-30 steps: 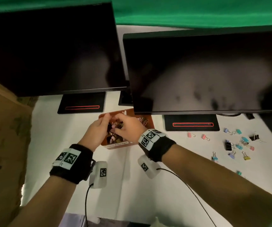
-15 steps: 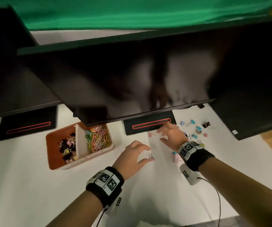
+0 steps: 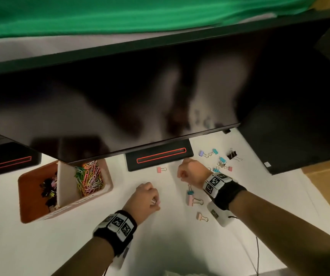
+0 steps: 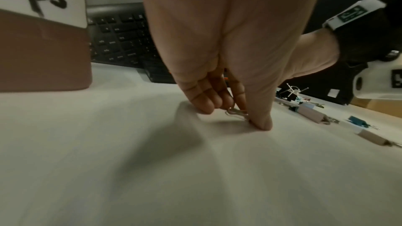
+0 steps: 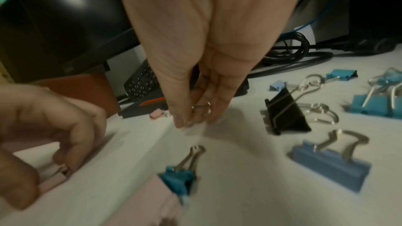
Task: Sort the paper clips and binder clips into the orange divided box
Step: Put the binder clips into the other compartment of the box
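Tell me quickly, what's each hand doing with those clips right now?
Left hand pinching pink binder clip on the table. Right hand pinching a clip's wire loop. Orange box to the left, path clear.

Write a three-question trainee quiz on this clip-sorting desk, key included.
1. True or false: the paper clips lie in the right compartment of the orange box.
2. What does the left hand pinch? A) pink binder clip B) paper clip C) nothing
3. Fill in: the black binder clip rests on the ____.

Key: 1 true; 2 A; 3 table
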Demonstrator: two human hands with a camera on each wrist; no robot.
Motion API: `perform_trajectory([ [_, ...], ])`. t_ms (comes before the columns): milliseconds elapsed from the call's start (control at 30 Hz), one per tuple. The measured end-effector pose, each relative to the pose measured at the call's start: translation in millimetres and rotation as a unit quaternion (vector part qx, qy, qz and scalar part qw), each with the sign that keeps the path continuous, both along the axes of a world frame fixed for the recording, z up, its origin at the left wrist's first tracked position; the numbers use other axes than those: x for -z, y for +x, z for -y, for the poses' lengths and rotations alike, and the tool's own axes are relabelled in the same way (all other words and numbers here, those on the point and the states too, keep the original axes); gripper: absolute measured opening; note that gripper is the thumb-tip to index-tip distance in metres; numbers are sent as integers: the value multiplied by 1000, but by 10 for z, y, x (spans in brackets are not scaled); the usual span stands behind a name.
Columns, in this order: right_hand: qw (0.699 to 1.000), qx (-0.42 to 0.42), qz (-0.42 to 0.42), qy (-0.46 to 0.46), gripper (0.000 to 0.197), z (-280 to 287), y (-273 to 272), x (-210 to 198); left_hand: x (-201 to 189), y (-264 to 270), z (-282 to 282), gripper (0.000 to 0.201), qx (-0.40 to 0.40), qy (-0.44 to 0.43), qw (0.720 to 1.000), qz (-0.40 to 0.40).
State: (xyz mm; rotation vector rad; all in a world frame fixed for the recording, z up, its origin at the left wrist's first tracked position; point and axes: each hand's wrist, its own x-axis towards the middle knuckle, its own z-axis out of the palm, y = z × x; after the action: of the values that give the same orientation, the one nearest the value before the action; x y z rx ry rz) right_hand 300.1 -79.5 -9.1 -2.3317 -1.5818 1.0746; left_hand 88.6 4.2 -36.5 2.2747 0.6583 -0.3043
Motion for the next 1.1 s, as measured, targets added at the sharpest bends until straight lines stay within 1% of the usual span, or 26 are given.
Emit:
perform_trajectory([
  [67,999,-2,-34,2,26,58,30,-66,-37,30,-33,18,-9,-10,1000,-6],
  [133,998,-18,-60,3,37,164,59,-105,-74,87,-74,22,-30,-32,999,6],
  [167,997,-36,-61,-5,41,223,71,-111,-94,128,-97,20,-48,-36,998,17],
  [233,995,-86,-37,-29,45,321,82,-106,-125,226,-138,16,-91,-24,994,48],
  [267,993,-108,-23,-38,45,357,85,-98,-135,284,-159,19,-107,-15,992,61],
  [333,990,-128,-16,-48,46,408,84,-60,-141,403,-203,27,-112,8,992,61],
  [433,989,-138,-11,-44,42,430,73,8,-115,529,-268,38,-97,36,994,20],
  [500,990,-136,-6,-39,32,426,77,38,-79,575,-295,41,-94,47,994,-4],
  [567,991,-132,-4,-35,22,415,82,46,-41,592,-296,37,-103,50,993,-10],
  [700,992,-116,-9,-43,19,422,94,66,11,557,-281,22,-154,48,987,1],
  [800,994,-101,-23,-31,14,438,106,76,14,497,-254,20,-193,36,980,11],
  [867,994,-95,-35,-33,10,453,115,65,11,456,-229,19,-186,32,982,18],
  [933,994,-88,-43,-44,14,472,132,33,-4,419,-208,17,-173,29,984,16],
  [1000,993,-86,-59,-52,25,504,161,-2,-20,389,-196,15,-163,28,986,10],
  [1100,988,-110,-82,-69,42,577,174,-53,-44,339,-173,15,-141,36,989,-1],
])
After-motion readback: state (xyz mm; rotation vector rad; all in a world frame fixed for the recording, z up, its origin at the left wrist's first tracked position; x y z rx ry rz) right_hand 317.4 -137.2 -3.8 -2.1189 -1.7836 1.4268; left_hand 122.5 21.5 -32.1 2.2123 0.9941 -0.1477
